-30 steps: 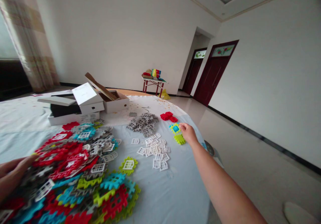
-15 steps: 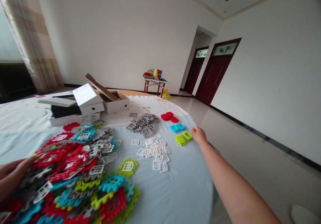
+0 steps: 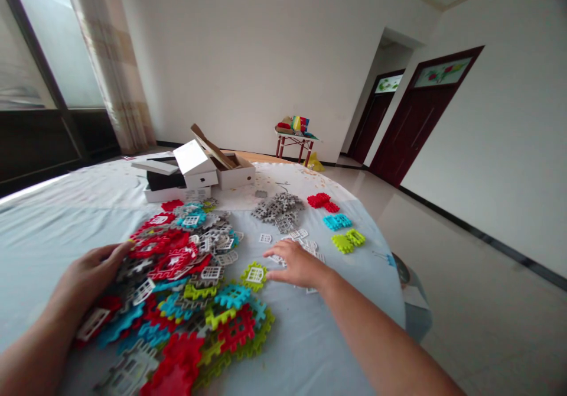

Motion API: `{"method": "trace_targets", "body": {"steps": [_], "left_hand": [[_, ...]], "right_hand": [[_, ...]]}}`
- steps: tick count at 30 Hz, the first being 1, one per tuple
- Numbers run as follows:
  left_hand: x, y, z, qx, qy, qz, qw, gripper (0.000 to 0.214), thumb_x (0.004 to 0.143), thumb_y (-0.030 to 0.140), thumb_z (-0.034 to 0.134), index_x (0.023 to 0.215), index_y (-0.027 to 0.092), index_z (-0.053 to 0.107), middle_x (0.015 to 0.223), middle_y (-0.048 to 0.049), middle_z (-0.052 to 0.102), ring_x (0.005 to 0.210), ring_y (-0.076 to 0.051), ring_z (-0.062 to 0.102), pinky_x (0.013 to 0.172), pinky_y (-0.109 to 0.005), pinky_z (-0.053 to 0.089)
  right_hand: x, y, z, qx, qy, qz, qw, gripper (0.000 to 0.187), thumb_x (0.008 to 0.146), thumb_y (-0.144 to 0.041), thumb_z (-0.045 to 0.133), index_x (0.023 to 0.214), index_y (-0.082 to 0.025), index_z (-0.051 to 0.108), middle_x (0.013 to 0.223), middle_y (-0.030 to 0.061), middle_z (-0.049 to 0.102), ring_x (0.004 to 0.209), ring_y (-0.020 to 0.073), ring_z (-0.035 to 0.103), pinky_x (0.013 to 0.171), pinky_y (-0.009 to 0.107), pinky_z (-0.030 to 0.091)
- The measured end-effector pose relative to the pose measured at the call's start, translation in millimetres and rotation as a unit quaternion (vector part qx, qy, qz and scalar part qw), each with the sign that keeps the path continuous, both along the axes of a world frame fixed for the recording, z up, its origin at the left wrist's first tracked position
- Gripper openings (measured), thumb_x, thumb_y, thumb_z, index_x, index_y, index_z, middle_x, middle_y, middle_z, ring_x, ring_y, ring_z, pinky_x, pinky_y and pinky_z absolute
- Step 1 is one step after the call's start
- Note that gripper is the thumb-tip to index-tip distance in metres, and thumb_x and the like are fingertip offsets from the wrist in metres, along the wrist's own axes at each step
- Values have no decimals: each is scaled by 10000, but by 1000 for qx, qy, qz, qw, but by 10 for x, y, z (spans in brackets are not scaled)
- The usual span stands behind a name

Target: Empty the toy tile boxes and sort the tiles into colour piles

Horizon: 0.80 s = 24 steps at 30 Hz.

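My right hand (image 3: 296, 263) is over the table with thumb and fingers apart and nothing in its grasp. Its thumb tip comes close to a lime-green notched building piece (image 3: 254, 275) that has a white window frame in it. Beneath and behind this hand lie white window frames (image 3: 312, 245), partly covered by it. At the left edge of a big mixed heap of red, blue, grey and lime pieces (image 3: 177, 260), my left hand (image 3: 95, 272) rests with its fingers stretched out against the pieces. Some of its fingers are hidden.
Sorted pieces lie beyond the right hand: a grey pile (image 3: 279, 207), red pieces (image 3: 323, 201), blue pieces (image 3: 337, 222) and lime pieces (image 3: 348, 241). White boxes (image 3: 195, 165) stand at the back of the cloth-covered round table (image 3: 301, 337). A small side table (image 3: 295, 139) is by the wall.
My right hand has come left from the table's right edge, beside the lime pieces, to the white frames, and its fingers have opened. The view has turned left; my left hand stays by the heap.
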<state>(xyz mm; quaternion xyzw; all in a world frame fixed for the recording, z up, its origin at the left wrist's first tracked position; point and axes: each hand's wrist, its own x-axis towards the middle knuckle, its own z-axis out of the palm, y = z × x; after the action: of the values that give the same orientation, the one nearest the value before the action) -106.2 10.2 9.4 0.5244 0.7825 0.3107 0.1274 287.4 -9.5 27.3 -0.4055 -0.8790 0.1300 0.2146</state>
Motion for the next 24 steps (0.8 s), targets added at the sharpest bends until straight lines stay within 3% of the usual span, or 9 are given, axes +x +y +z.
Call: {"method": "trace_targets", "body": {"steps": [3, 11, 24], "left_hand": [[-66, 44, -53, -51, -57, 8, 997, 572, 725, 572, 403, 1055, 153, 609, 982, -91, 651, 836, -229, 604, 635, -261, 460], [-155, 99, -152, -42, -70, 5, 997, 605, 709, 617, 408, 1058, 166, 608, 965, -84, 655, 848, -226, 598, 633, -248, 451], [-127, 73, -117, -39, -65, -3, 997, 614, 714, 611, 405, 1062, 147, 606, 944, -88, 661, 846, -227, 596, 646, -252, 450]], "right_hand": [[-173, -54, -64, -16, -49, 41, 998, 486, 635, -365, 714, 1089, -243, 592, 1094, 45, 601, 1052, 206, 492, 933, 354, 341], [-217, 30, -118, -42, -30, 79, 996, 335, 663, -299, 712, 981, -217, 648, 1051, 43, 619, 995, 166, 541, 903, 289, 380], [-181, 59, -105, -85, -19, 92, 992, 415, 618, -346, 739, 1001, -209, 662, 1034, 54, 598, 969, 162, 548, 889, 259, 403]]}}
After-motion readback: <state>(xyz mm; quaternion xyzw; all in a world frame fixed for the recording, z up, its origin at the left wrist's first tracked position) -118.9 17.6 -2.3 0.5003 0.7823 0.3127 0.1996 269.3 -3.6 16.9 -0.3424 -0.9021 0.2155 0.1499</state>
